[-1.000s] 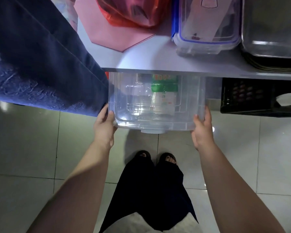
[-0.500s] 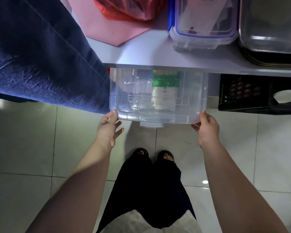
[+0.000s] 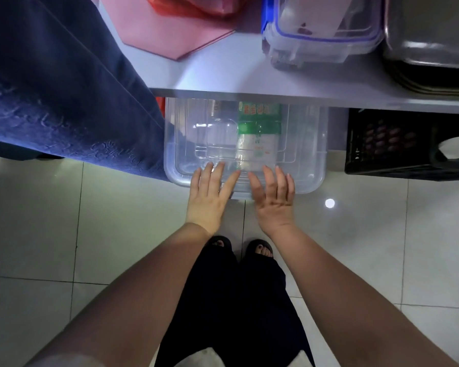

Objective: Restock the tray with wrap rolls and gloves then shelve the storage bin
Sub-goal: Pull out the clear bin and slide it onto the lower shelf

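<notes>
A clear plastic storage bin [image 3: 306,144] sits on the floor under the white shelf, its back half hidden beneath the shelf edge. Inside it lies a green and white packet [image 3: 259,128]. My left hand [image 3: 210,194] and my right hand [image 3: 273,192] lie side by side with straight fingers flat against the middle of the bin's front wall and lid edge. Neither hand holds anything.
The white shelf [image 3: 223,78] above carries a pink sheet [image 3: 167,30], a red bag [image 3: 194,6], a blue-clipped clear container [image 3: 321,30] and a metal tray [image 3: 429,41]. A black crate [image 3: 387,144] stands to the right of the bin. Blue cloth [image 3: 59,88] hangs at left. My feet stand close to the bin.
Both hands left the bin's front corners and came together at the middle of its front. The bin has slid further under the shelf.
</notes>
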`<action>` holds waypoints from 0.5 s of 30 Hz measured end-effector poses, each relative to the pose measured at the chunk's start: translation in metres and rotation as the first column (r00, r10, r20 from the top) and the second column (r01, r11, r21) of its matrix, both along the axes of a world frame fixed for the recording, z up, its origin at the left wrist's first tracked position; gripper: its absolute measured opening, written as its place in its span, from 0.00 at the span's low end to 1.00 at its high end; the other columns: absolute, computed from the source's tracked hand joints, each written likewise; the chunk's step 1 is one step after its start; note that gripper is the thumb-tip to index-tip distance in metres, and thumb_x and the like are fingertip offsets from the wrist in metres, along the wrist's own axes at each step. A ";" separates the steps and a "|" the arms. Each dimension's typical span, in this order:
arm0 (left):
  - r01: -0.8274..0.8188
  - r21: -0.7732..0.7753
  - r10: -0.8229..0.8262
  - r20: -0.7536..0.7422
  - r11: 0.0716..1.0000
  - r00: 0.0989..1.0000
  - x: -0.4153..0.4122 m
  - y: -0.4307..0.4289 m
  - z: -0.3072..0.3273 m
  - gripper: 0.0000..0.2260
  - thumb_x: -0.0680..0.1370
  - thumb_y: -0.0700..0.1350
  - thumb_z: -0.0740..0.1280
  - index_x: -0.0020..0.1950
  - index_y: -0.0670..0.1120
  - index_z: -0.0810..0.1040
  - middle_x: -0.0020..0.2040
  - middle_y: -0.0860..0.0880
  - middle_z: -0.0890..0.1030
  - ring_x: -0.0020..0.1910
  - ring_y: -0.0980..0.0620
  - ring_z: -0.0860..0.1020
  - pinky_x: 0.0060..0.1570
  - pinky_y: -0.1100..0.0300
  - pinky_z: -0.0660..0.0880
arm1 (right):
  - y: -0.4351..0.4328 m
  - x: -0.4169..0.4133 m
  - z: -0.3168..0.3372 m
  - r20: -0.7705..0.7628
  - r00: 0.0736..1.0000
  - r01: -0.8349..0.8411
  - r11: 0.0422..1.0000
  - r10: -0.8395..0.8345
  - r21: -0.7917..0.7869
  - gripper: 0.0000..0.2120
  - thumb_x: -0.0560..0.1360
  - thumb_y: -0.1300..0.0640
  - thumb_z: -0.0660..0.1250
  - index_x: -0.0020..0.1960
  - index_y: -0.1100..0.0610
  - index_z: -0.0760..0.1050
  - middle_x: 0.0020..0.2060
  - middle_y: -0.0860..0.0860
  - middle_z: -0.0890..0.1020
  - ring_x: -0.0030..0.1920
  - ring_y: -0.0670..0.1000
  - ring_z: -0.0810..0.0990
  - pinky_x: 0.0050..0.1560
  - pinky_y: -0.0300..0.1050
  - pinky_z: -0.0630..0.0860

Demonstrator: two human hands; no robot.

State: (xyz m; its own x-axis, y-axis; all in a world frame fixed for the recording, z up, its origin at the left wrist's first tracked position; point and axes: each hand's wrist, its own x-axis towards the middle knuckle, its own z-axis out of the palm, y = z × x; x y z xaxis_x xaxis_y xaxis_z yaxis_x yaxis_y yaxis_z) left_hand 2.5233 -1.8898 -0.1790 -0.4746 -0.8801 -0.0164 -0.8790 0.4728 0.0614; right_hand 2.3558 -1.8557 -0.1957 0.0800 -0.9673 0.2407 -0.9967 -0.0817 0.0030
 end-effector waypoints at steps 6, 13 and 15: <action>0.006 -0.088 -0.008 -0.024 0.996 1.000 0.000 -0.018 -0.005 0.28 0.69 0.39 0.74 0.68 0.49 0.74 0.66 0.39 0.75 0.64 0.36 0.73 0.63 0.41 0.67 | -0.009 -0.017 0.004 0.156 0.983 -0.102 0.994 0.097 0.025 0.30 0.67 0.58 0.71 0.67 0.54 0.66 0.59 0.56 0.64 0.61 0.59 0.65 0.64 0.59 0.69; 0.160 -0.035 -0.163 -0.141 0.986 0.976 0.017 -0.033 0.014 0.21 0.74 0.52 0.69 0.65 0.45 0.77 0.56 0.40 0.79 0.53 0.39 0.76 0.54 0.47 0.67 | -0.016 -0.030 0.024 0.217 0.969 -0.139 0.985 0.114 0.102 0.26 0.67 0.58 0.77 0.63 0.59 0.75 0.52 0.57 0.78 0.54 0.55 0.67 0.58 0.53 0.68; 0.129 -0.055 -0.136 -0.174 0.990 0.975 0.012 -0.039 0.014 0.19 0.75 0.50 0.68 0.63 0.45 0.78 0.53 0.42 0.80 0.51 0.41 0.75 0.52 0.49 0.64 | -0.023 -0.025 0.024 0.263 0.963 -0.092 0.991 0.064 0.095 0.23 0.66 0.64 0.76 0.60 0.59 0.77 0.50 0.57 0.79 0.52 0.55 0.67 0.56 0.49 0.62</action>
